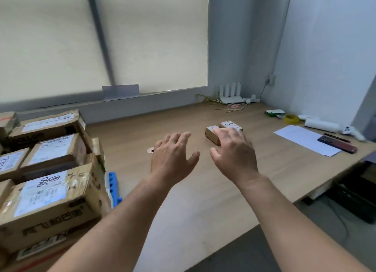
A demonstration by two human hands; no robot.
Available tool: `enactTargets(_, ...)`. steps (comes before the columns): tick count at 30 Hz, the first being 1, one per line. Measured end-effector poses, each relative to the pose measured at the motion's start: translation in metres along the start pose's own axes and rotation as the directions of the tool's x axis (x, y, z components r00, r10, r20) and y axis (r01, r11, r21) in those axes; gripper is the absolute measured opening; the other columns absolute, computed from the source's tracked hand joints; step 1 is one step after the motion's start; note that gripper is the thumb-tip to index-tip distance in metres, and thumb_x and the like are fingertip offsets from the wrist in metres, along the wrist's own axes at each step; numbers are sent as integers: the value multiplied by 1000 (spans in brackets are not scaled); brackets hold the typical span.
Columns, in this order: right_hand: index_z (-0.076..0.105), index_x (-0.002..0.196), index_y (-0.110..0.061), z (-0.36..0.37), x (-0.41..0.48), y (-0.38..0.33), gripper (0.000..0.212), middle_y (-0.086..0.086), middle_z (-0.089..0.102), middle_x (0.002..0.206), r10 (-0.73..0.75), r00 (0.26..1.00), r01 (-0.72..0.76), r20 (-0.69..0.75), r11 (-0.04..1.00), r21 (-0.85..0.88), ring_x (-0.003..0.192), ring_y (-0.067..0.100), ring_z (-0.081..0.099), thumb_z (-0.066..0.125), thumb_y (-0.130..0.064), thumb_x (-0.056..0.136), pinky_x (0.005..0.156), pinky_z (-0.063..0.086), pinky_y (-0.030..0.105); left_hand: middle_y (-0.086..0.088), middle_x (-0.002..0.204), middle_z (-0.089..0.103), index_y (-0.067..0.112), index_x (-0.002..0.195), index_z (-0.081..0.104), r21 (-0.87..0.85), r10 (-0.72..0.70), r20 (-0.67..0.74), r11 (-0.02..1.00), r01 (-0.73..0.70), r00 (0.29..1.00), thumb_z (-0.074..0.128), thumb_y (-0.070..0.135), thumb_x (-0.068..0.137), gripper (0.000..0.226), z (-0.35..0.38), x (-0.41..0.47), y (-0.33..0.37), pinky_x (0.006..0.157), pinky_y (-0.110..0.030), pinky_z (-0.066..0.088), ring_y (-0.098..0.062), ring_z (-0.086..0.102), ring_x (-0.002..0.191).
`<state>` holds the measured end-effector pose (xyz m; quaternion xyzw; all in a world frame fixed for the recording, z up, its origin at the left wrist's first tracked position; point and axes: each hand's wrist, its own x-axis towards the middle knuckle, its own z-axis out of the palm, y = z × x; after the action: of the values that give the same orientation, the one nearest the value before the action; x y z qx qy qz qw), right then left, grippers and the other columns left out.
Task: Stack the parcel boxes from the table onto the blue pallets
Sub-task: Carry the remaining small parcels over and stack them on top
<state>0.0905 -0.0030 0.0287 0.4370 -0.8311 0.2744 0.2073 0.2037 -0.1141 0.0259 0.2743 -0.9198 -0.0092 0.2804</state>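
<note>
Two small brown parcel boxes lie side by side on the wooden table (pixel 183 200): the nearer box (pixel 210 134) and the farther box (pixel 231 125). My right hand (pixel 234 151) hovers over the nearer box with fingers spread, its fingertips at the box's top. My left hand (pixel 173 155) is stretched out to the left of the boxes, fingers straight, holding nothing. A stack of several larger cardboard parcels (pixel 46 170) fills the left side. A blue pallet (pixel 114 188) shows as a strip at the stack's right edge.
A white sheet of paper (pixel 301 137), a dark phone (pixel 337 144), a paper roll, yellow tape and a green box sit on the table's right. A router (pixel 232 97) and cables lie at the back corner. A small round disc (pixel 151 150) is beside my left hand.
</note>
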Motion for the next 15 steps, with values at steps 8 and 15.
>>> enactTargets(8,54,134,-13,0,-30,87,52,14,60,122,33,999,-29,38,995,-93,112,32,54,63,-19,83,90,43,39,2,136,51,24,142,36,-40,-8,73,999,11,997,44,52,91,59,64,-7,76,99,-32,31,-19,43,125)
enactTargets(15,61,125,-8,2,-36,133,55,17,66,107,38,999,-37,1,987,-156,95,34,63,74,-12,72,77,51,39,2,136,50,24,141,39,-50,-51,71,997,55,996,45,54,90,59,98,-3,110,99,-33,31,-20,42,125)
